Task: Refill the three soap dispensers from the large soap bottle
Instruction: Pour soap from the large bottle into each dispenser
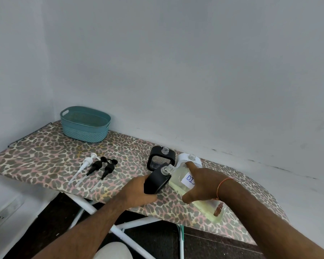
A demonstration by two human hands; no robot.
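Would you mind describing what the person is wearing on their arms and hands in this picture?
Both forearms are bare, with no sleeves in view and no gloves. The left hand shows no ring, watch or band. By the right hand, a thin orange thread bracelet circles the wrist. No other markings or jewellery can be seen.

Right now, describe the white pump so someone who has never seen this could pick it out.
On the leopard-print ironing board, in front of the teal basket, three loose pump heads lie side by side. The white pump is the leftmost. The two black pumps lie to its right, so its colour alone marks it.
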